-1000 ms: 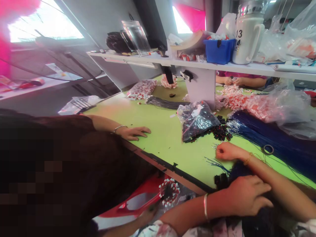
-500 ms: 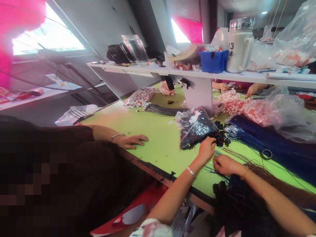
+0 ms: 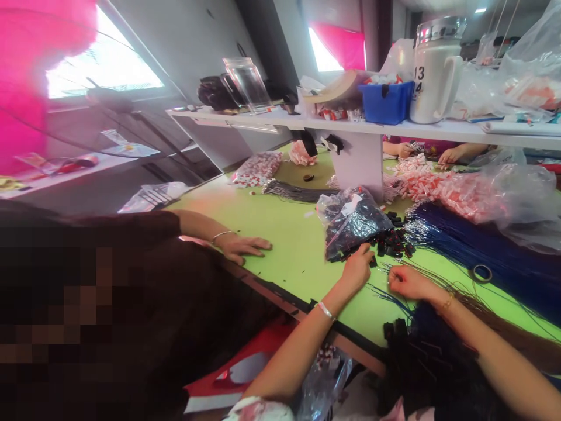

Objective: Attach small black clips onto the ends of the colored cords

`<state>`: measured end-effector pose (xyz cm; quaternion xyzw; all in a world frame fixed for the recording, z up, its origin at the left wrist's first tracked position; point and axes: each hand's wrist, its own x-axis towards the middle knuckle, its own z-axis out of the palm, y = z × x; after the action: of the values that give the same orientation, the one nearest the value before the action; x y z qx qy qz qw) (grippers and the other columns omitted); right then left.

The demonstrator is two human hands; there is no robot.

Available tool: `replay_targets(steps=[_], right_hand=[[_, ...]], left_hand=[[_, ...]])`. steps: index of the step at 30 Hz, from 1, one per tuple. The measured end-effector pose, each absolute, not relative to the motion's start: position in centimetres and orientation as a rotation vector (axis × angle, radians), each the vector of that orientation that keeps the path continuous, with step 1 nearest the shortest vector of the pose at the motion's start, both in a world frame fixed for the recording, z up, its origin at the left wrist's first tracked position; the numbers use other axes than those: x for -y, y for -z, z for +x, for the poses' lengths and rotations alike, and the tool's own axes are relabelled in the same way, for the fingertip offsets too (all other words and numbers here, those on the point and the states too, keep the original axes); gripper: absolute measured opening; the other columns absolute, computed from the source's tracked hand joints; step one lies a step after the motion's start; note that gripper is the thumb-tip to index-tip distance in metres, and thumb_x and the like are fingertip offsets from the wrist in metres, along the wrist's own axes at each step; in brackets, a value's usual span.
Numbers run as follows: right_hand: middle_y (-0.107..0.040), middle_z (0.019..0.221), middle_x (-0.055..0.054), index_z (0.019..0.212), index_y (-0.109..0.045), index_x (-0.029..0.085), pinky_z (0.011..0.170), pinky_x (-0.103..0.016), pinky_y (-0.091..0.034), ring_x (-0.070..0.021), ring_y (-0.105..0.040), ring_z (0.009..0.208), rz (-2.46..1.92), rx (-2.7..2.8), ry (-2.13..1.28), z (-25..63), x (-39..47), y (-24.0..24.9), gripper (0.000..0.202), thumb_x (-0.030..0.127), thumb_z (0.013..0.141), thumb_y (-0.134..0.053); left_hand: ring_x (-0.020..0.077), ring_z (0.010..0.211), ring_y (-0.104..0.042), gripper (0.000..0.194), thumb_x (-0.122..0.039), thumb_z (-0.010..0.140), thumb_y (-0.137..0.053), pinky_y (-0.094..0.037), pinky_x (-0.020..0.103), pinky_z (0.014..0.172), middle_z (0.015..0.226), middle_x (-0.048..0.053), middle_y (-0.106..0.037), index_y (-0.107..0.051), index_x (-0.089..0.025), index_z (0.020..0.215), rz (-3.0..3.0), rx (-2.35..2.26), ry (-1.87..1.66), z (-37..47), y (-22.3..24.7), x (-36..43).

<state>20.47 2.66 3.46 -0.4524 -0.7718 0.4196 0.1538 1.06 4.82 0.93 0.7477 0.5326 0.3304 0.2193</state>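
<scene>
My left hand (image 3: 357, 270) is closed, fingertips pinched on a small black connector (image 3: 373, 261) at the near edge of a loose pile of black connectors (image 3: 393, 241). Behind it lies a clear plastic bag (image 3: 357, 219) of dark parts. My right hand (image 3: 408, 282) is curled shut just to the right, beside the tips of thin wires; what its fingers hold is too small to make out. Blue wires (image 3: 392, 299) stick out below it, and brown wires (image 3: 491, 318) run under the right forearm. More black connectors (image 3: 395, 329) sit at the table's front edge.
At the left a person in dark clothes rests a hand (image 3: 248, 247) on the green table (image 3: 280, 272). A blue wire bundle (image 3: 464, 251) and black tape roll (image 3: 481, 273) lie right. The shelf (image 3: 289, 121) holds a blue bin (image 3: 386, 103) and white mug (image 3: 433, 82). Another person's hands show behind.
My left hand has drawn slightly back from the connector pile, and the gap between my hands has widened. The view has shifted a little.
</scene>
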Motion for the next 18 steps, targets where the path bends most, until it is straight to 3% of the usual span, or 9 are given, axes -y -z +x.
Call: replay_targets(steps=[4,6,10,13,18], right_hand=[[-0.053,0.062,0.003,0.067,-0.053,0.016,0.055,-0.019,-0.034,-0.0088,-0.044,0.057,-1.224,2.155,-1.294,20.6,-2.8,-2.6,0.006,0.014,0.067,-0.048],[-0.052,0.061,0.003,0.068,-0.053,0.017,0.054,-0.019,-0.034,-0.0087,-0.043,0.056,-1.193,2.12,-1.349,20.6,-2.8,-2.3,0.005,0.015,0.067,-0.049],[-0.05,0.059,0.004,0.068,-0.052,0.017,0.051,-0.019,-0.033,-0.0083,-0.041,0.054,-1.154,2.068,-1.454,20.6,-2.7,-2.3,0.002,0.018,0.068,-0.051],[-0.049,0.058,0.004,0.068,-0.053,0.016,0.051,-0.019,-0.032,-0.0078,-0.04,0.053,-1.161,2.071,-1.471,20.6,-2.7,-2.5,0.002,0.018,0.068,-0.052],[-0.049,0.058,0.004,0.067,-0.052,0.016,0.05,-0.019,-0.032,-0.0075,-0.039,0.053,-1.156,2.076,-1.458,20.7,-2.8,-2.7,0.004,0.02,0.068,-0.053]], left_hand=[[0.022,0.114,-0.051,0.058,0.002,0.072,-0.042,-0.039,0.036,0.099,0.136,0.01,-0.049,-0.058,-0.02,0.122,2.32,-1.462,-0.671,-0.2,-0.8,-4.2],[0.0216,0.112,-0.052,0.058,0.002,0.071,-0.042,-0.04,0.036,0.098,0.131,0.01,-0.054,-0.058,-0.019,0.123,2.433,-1.383,-0.55,-0.4,-1.2,-4.3],[0.0206,0.096,-0.058,0.045,-0.004,0.078,-0.043,-0.046,0.034,0.087,0.104,0.011,-0.066,-0.062,-0.018,0.117,2.448,-1.34,-0.493,-0.5,-2.1,-4.2],[0.0201,0.097,-0.057,0.035,-0.014,0.085,-0.043,-0.044,0.032,0.088,0.106,0.011,-0.064,-0.062,-0.017,0.114,2.39,-1.34,-0.593,-0.6,-2.5,-3.7],[0.0212,0.089,-0.054,0.016,-0.015,0.078,-0.055,-0.042,0.034,0.082,0.091,0.008,-0.063,-0.064,-0.018,0.092,2.314,-1.437,-0.558,-0.1,-2.6,-3.1]])
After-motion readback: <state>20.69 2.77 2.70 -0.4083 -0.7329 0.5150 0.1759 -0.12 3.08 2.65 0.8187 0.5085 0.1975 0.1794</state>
